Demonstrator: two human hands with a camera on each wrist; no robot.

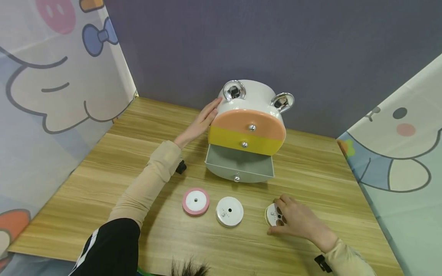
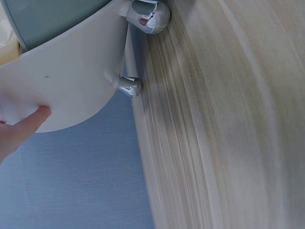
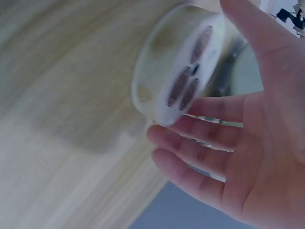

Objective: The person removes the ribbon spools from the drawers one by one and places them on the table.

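Observation:
A small frog-shaped drawer cabinet (image 1: 255, 92) with a white body and silvery eyes stands at the back of the table. My left hand (image 1: 203, 119) rests its fairly straight fingers on the cabinet's left side; in the left wrist view a fingertip (image 2: 44, 112) touches the white shell. The grey-green bottom drawer (image 1: 238, 174) is pulled out, its visible inside bare. At the front right, my right hand (image 1: 302, 220) spreads thumb and fingers around a ribbon roll (image 1: 272, 215) with brown ovals on its label. In the right wrist view, its fingers reach the rim of that roll (image 3: 205, 71).
A pink-edged roll (image 1: 195, 201) and a white roll (image 1: 229, 211) lie side by side in front of the drawer. Orange (image 1: 231, 119) and yellow (image 1: 224, 138) drawers above it are closed. A dark partition (image 1: 221, 42) and cartoon-printed sheets (image 1: 62, 88) border the wooden table.

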